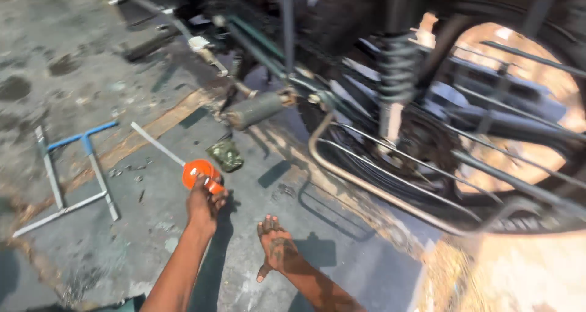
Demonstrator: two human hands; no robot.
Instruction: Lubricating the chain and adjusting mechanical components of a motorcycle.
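My left hand (204,201) grips the orange handle of a long tool (196,169), whose thin metal shaft runs up and left over the concrete floor. Just to its right my right hand (276,246) hangs above the floor, greasy, fingers spread, holding nothing. Ahead stands a motorcycle seen from the side, with its rear wheel and spokes (488,165), coil shock absorber (397,68) and footpeg (253,109).
A crumpled green rag (226,154) lies on the floor beyond the orange handle. Several long metal wrenches, some with blue grips (85,141), lie to the left. A curved metal guard bar (360,181) runs low beside the wheel.
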